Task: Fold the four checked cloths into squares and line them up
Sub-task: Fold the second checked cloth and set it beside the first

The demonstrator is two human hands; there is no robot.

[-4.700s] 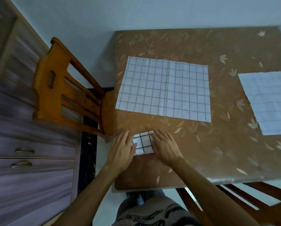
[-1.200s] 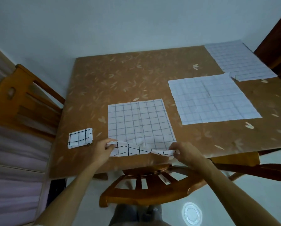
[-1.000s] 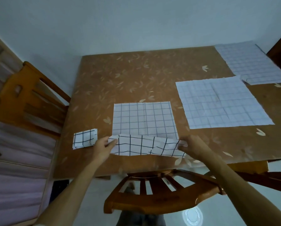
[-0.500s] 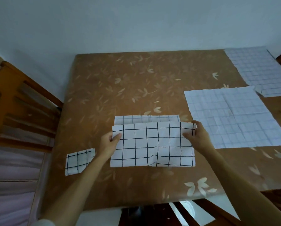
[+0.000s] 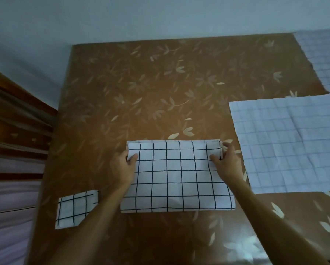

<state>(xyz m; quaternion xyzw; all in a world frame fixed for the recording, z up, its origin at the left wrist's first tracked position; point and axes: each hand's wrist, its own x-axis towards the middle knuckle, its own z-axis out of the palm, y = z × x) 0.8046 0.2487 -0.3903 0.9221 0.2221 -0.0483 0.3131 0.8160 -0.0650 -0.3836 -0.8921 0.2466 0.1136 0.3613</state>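
four checked cloths lie on the brown leaf-patterned tabletop (image 5: 160, 83). one, the small folded cloth (image 5: 74, 209), sits as a compact square near the front left corner, partly hidden by the left forearm. one, the half-folded cloth (image 5: 176, 176), is doubled into a wide rectangle in the middle of the front half, bold black grid facing up, a thin strip of its lower layer showing along the far edge. one open cloth (image 5: 294, 144) lies flat against the right edge, just beside the half-folded one without touching it. one far cloth (image 5: 325, 58), also flat, lies in the far right corner and runs out of view.

two bare hands are in view, both reaching forward over the front edge. the left hand (image 5: 123, 167) pinches the far left corner of the half-folded cloth, thumb on top. the right hand (image 5: 227, 163) pinches the far right corner, thumb on top and fingers curled round the edge.
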